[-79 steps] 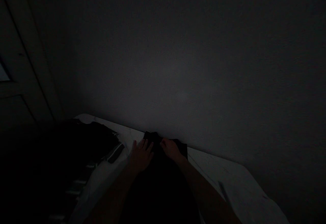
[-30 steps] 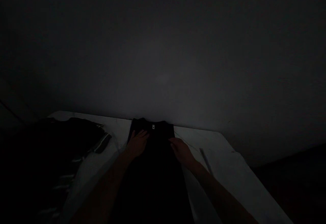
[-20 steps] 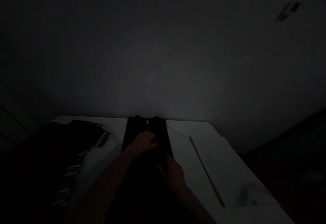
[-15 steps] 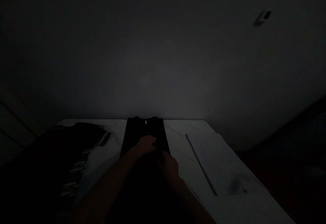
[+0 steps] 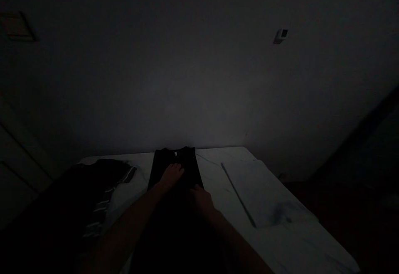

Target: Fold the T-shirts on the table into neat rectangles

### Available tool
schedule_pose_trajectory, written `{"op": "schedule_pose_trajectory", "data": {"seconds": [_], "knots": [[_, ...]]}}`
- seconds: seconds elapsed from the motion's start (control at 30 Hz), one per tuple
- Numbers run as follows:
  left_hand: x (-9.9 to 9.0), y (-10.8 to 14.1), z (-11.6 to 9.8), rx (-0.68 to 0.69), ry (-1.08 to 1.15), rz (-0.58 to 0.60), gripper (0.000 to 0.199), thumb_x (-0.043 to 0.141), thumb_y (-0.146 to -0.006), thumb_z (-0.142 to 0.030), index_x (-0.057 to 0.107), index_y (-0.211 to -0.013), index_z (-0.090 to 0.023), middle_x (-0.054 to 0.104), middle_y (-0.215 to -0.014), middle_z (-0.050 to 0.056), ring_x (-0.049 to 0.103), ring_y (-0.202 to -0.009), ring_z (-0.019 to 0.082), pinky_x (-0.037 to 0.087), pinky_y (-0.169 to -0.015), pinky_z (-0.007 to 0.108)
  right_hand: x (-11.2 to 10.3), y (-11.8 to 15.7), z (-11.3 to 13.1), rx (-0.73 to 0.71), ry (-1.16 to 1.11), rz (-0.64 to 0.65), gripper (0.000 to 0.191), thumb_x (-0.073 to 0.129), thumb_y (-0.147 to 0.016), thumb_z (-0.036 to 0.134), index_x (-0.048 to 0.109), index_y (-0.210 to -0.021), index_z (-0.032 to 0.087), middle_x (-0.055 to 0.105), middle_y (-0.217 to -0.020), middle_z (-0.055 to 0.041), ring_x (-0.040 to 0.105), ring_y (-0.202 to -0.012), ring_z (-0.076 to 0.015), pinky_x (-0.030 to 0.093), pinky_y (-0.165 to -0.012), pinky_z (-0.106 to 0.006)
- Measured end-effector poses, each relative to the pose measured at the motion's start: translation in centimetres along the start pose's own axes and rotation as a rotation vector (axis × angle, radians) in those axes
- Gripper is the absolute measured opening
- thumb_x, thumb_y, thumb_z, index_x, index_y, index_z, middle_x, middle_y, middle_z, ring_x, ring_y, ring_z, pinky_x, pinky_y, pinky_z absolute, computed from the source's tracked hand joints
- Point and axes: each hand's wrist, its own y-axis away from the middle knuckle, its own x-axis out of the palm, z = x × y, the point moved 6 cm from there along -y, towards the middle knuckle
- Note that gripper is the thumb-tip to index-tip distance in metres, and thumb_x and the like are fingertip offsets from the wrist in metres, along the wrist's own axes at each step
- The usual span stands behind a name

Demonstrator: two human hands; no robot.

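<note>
A black shirt (image 5: 177, 224), folded narrow, lies lengthwise on the table, with its neckline and a small white label (image 5: 175, 153) at the wall end. My left hand (image 5: 172, 174) rests flat on its upper part, fingers spread and pointing at the label. Closer to me, my right hand (image 5: 202, 199) touches the shirt's right side. Its fingers look stretched out over the cloth, though darkness hides some of their outline.
The marble-patterned white table (image 5: 215, 174) stands against a grey wall. To the left lies another black garment (image 5: 62, 199) with a white-striped edge. On the right is a flat pale sheet or bag (image 5: 255, 187) with a dark strip. A small device (image 5: 281, 34) hangs on the wall.
My left hand's fingers have spread from a curled pose, and my right hand's fingers have loosened. Both hands remain on the shirt. The view has turned slightly right.
</note>
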Motion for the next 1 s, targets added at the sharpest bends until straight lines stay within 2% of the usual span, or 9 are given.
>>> {"op": "schedule_pose_trajectory", "data": {"seconds": [0.13, 0.3, 0.4, 0.47, 0.53, 0.63, 0.77, 0.87, 1.0], "knots": [[-0.5, -0.6, 0.0, 0.007, -0.004, -0.019, 0.033, 0.047, -0.092, -0.007, 0.065, -0.117, -0.018, 0.063, -0.126, 0.017, 0.055, -0.122, 0.032, 0.042, -0.102, 0.048, -0.4, 0.3, 0.1, -0.016, 0.022, 0.004, 0.026, 0.052, -0.098, 0.03, 0.071, -0.115, 0.027, 0.069, -0.114, -0.0067, 0.068, -0.099, -0.0196, 0.048, -0.074, -0.025], [-1.2, -2.0, -1.1, -0.004, 0.03, 0.012, 0.026, 0.056, -0.084, -0.008, 0.071, -0.103, -0.017, 0.07, -0.108, 0.015, 0.061, -0.113, 0.032, 0.044, -0.1, 0.047, -1.4, 0.0, -0.4, -0.002, -0.052, -0.022, 0.028, 0.05, -0.098, 0.028, 0.072, -0.113, 0.024, 0.071, -0.108, -0.0072, 0.069, -0.096, -0.0201, 0.05, -0.079, -0.027], [-1.2, -3.0, -2.0, -0.02, 0.063, 0.003, 0.038, 0.048, -0.09, -0.013, 0.064, -0.125, -0.018, 0.065, -0.128, 0.016, 0.059, -0.121, 0.029, 0.045, -0.102, 0.044, -1.6, -0.2, -0.6, -0.038, -0.071, -0.075, 0.032, 0.049, -0.097, 0.024, 0.07, -0.121, 0.022, 0.071, -0.119, -0.0101, 0.065, -0.112, -0.023, 0.049, -0.095, -0.032], [-0.6, -3.7, -2.6, 0.005, 0.084, 0.026, 0.042, 0.047, -0.095, -0.022, 0.059, -0.134, -0.02, 0.061, -0.138, 0.014, 0.057, -0.126, 0.028, 0.046, -0.102, 0.043, -0.9, 0.2, -0.5, -0.089, -0.082, -0.083, 0.041, 0.055, -0.095, 0.028, 0.063, -0.135, 0.019, 0.063, -0.138, -0.0127, 0.056, -0.13, -0.0269, 0.042, -0.109, -0.039], [0.2, -4.8, -2.7, 0.022, 0.092, 0.068, 0.036, 0.045, -0.098, -0.031, 0.066, -0.125, -0.02, 0.068, -0.125, 0.016, 0.064, -0.117, 0.03, 0.05, -0.096, 0.045, 0.4, 0.9, -0.6, -0.108, -0.095, -0.065, 0.055, 0.057, -0.094, 0.036, 0.053, -0.146, 0.015, 0.05, -0.153, -0.0147, 0.043, -0.143, -0.0305, 0.031, -0.119, -0.047], [0.9, -7.5, -2.0, 0.019, 0.091, 0.085, 0.039, 0.037, -0.101, -0.029, 0.073, -0.107, -0.015, 0.073, -0.106, 0.019, 0.07, -0.101, 0.03, 0.054, -0.088, 0.045, 2.3, 1.9, -1.0, -0.104, -0.126, -0.029, 0.064, 0.051, -0.098, 0.046, 0.045, -0.152, 0.012, 0.039, -0.16, -0.0142, 0.031, -0.15, -0.0314, 0.02, -0.125, -0.052], [1.9, -11.7, -1.3, 0.078, 0.108, 0.068, 0.036, 0.043, -0.1, -0.031, 0.067, -0.125, -0.018, 0.065, -0.132, 0.017, 0.06, -0.125, 0.027, 0.048, -0.102, 0.041, 3.5, 2.2, -1.6, -0.09, -0.161, -0.02, 0.066, 0.048, -0.099, 0.051, 0.043, -0.154, 0.016, 0.034, -0.161, -0.0128, 0.028, -0.151, -0.0318, 0.019, -0.126, -0.054], [3.5, -13.9, -0.3, 0.036, 0.109, 0.084, 0.046, 0.044, -0.1, -0.038, 0.056, -0.14, -0.02, 0.056, -0.146, 0.018, 0.052, -0.135, 0.031, 0.045, -0.106, 0.049, 4.3, 1.9, -2.1, -0.1, -0.181, -0.019, 0.071, 0.052, -0.096, 0.054, 0.039, -0.156, 0.019, 0.028, -0.163, -0.0126, 0.023, -0.153, -0.0344, 0.017, -0.125, -0.057], [5.6, -15.9, 0.7, -0.038, 0.113, 0.087, 0.051, 0.037, -0.102, -0.036, 0.046, -0.149, -0.017, 0.045, -0.156, 0.02, 0.041, -0.145, 0.033, 0.035, -0.114, 0.056, 6.3, 1.4, -2.8, -0.06, -0.197, 0.002, 0.078, 0.056, -0.092, 0.058, 0.037, -0.157, 0.019, 0.021, -0.164, -0.0157, 0.016, -0.152, -0.0392, 0.016, -0.123, -0.065]]}}
